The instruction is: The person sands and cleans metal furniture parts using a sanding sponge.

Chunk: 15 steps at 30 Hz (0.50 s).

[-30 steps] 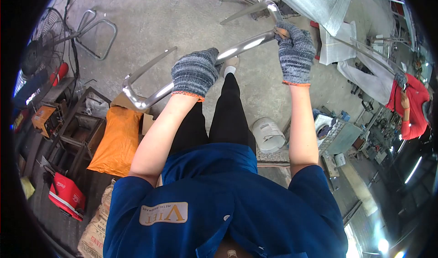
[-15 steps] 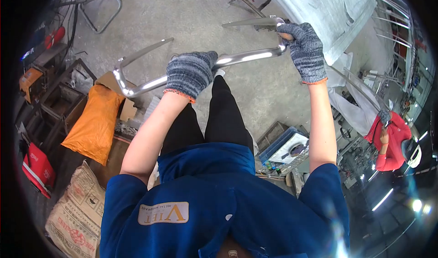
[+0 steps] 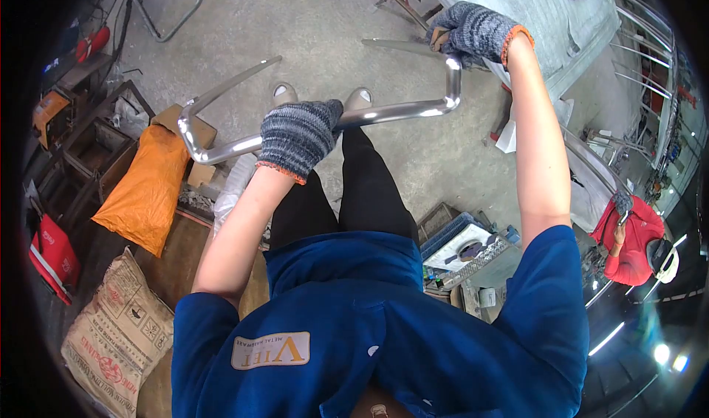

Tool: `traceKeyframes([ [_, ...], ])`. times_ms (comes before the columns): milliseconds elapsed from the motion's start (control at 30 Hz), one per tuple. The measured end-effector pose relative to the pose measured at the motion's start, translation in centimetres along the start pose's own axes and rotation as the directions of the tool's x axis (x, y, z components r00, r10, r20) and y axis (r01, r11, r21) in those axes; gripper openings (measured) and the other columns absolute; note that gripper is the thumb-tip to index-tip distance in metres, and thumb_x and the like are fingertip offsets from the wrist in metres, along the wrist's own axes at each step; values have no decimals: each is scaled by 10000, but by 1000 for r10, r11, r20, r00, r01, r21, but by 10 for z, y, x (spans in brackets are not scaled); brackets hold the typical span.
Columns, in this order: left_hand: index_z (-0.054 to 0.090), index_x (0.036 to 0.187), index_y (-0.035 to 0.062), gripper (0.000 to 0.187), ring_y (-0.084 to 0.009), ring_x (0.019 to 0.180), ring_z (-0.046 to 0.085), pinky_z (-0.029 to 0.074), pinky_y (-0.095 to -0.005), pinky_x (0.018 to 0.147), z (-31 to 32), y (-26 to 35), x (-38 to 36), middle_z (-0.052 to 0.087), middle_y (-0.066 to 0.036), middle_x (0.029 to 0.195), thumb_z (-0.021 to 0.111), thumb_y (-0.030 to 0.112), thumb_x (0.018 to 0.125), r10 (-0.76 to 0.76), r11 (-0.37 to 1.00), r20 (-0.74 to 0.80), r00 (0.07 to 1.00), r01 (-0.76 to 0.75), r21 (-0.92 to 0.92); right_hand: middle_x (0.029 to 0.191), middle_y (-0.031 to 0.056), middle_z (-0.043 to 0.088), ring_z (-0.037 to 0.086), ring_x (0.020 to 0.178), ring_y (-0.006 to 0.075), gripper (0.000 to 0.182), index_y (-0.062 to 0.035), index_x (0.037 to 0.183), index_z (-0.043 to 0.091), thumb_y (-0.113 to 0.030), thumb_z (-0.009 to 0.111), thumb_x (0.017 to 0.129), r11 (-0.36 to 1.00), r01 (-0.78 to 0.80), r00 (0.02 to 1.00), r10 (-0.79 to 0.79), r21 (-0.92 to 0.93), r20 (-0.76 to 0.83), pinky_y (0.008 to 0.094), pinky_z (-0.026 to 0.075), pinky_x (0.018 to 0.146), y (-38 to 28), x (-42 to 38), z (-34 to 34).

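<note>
A shiny bent metal tube (image 3: 402,113), shaped like a frame with two upturned legs, is held up in front of me. My left hand (image 3: 299,137), in a grey striped knit glove with orange cuff, is wrapped round its long middle section. At the right-hand leg, just past the bend, my gloved right hand (image 3: 476,32) is closed with a small brown piece (image 3: 441,38) between its fingers, pressed against the tube. What that piece is I cannot tell; the glove hides most of it.
An orange sack (image 3: 144,189) and a printed woven sack (image 3: 118,329) lie at left by metal frames. A covered pale stack (image 3: 517,19) stands at far right. A crate with tools (image 3: 465,248) is near my right side. A person in red (image 3: 631,233) works further right.
My right hand has moved left and slightly up, from the tube's bend onto its leg, with the wrist turned. My left hand keeps its grip and sits slightly lower and further left.
</note>
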<state>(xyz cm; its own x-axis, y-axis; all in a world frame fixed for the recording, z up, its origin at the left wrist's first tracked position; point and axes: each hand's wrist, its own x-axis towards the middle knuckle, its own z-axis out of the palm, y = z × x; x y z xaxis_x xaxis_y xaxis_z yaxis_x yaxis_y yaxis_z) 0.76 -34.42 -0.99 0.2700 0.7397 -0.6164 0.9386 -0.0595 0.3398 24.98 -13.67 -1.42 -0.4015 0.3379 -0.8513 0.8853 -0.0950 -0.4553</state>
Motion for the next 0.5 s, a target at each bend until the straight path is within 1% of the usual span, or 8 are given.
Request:
traceKeyframes([
  [100, 641, 936, 151, 176, -289, 785, 702, 538, -462, 661, -2, -1, 3, 707, -97, 816, 641, 307, 855, -11, 1000, 8, 1000, 11, 6, 734, 43, 654, 579, 600, 111, 152, -23, 969, 722, -27, 633, 846, 999, 41, 988, -37, 20, -152, 262, 517, 589, -5, -21, 6],
  [167, 646, 949, 153, 187, -289, 808, 702, 537, -461, 700, -4, 0, 3, 706, -101, 819, 643, 314, 855, -17, 999, -13, 1000, 18, 30, 761, 49, 670, 599, 614, 120, 172, -36, 990, 726, -34, 623, 853, 997, 8, 978, -23, -74, -208, 280, 526, 596, 1, -32, 16],
  [233, 671, 970, 196, 146, -303, 775, 702, 554, -441, 665, -5, -2, 7, 700, -105, 809, 633, 273, 852, 0, 999, -35, 999, 2, 45, 812, 71, 683, 632, 671, 170, 205, -70, 1027, 730, -44, 629, 850, 962, 146, 853, -241, -232, -463, 304, 533, 652, 9, -43, 30],
  [267, 674, 981, 193, 157, -303, 800, 701, 555, -441, 686, -7, -2, 7, 700, -113, 829, 632, 276, 854, -1, 999, -22, 1000, 2, 38, 875, 93, 684, 654, 757, 227, 209, -95, 1044, 728, -82, 663, 847, 909, 151, 794, -346, -389, -500, 332, 533, 727, 11, -50, 35],
  [300, 676, 992, 190, 168, -304, 824, 699, 555, -441, 707, -10, -2, 7, 700, -120, 849, 631, 279, 856, -2, 999, -9, 1000, 3, 32, 875, 93, 684, 654, 757, 227, 209, -95, 1044, 728, -82, 663, 847, 911, 147, 793, -341, -385, -504, 332, 533, 727, 14, -53, 40],
  [367, 677, 1010, 185, 183, -309, 849, 695, 551, -446, 738, -17, 1, 9, 701, -129, 880, 628, 282, 862, -12, 1000, 43, 999, 11, 21, 890, 101, 674, 655, 810, 260, 204, -124, 1038, 731, -122, 691, 838, 867, 127, 674, -432, -482, -599, 350, 528, 772, 26, -55, 53],
  [433, 677, 1002, 184, 177, -318, 846, 694, 548, -452, 743, -18, 1, 10, 703, -128, 880, 629, 284, 864, -7, 1000, 77, 997, 7, 0, 887, 90, 675, 659, 807, 258, 203, -133, 1030, 733, -122, 698, 830, 865, 89, 635, -431, -494, -640, 355, 533, 763, 32, -57, 66],
  [500, 678, 1002, 183, 181, -320, 850, 694, 546, -454, 747, -19, 1, 10, 704, -129, 882, 625, 292, 868, -2, 1000, 83, 997, 2, -1, 876, 87, 671, 665, 818, 249, 231, -139, 1039, 733, -75, 689, 821, 925, 162, 554, -372, -343, -744, 341, 539, 765, 34, -61, 77],
])
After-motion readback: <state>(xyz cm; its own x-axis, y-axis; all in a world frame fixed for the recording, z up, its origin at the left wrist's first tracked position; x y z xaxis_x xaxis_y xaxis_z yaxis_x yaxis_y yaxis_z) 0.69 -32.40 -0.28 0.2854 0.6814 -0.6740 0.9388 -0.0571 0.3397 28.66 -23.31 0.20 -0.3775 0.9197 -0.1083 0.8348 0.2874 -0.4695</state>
